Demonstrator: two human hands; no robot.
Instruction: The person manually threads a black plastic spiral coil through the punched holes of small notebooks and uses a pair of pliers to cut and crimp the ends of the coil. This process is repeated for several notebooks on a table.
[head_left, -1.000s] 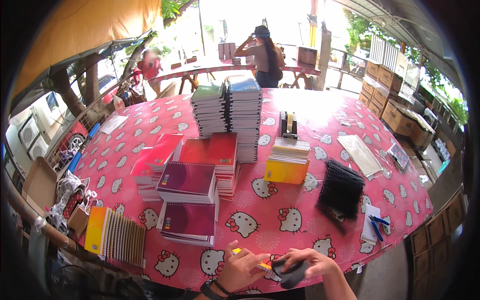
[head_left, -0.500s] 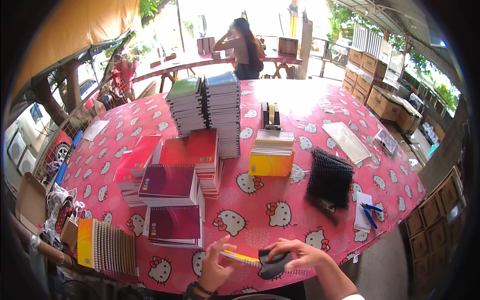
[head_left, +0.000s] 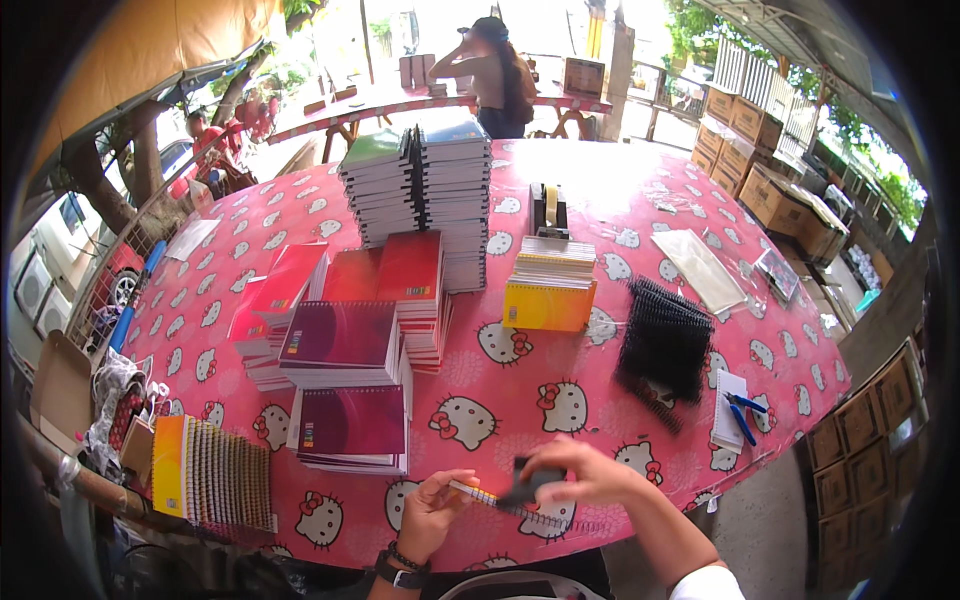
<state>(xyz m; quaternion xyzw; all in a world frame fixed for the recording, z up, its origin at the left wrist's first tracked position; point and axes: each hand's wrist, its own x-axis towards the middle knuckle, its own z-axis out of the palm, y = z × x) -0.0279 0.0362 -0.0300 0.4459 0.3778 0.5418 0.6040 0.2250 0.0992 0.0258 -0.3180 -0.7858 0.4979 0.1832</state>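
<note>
Head view: the left hand (head_left: 432, 515) pinches one end of a slim yellow notebook (head_left: 473, 491), held edge-on near the table's front edge; the right hand (head_left: 583, 470) grips a black block (head_left: 524, 482) (its exact kind is hard to tell) at the notebook's other end; a dark coil (head_left: 560, 521) stretches rightward from beneath the block. Left of the hands stand purple notebooks (head_left: 340, 335), with red notebooks (head_left: 408, 266) just behind them; a row of yellow notebooks (head_left: 168, 468) sits at the table's left corner; beyond the hands, a yellow stack (head_left: 548, 306) stands before a tape dispenser (head_left: 549, 212); to its right lies a heap of black coils (head_left: 662, 345), near blue cutters (head_left: 742, 412) resting on a white pad (head_left: 728, 395).
</note>
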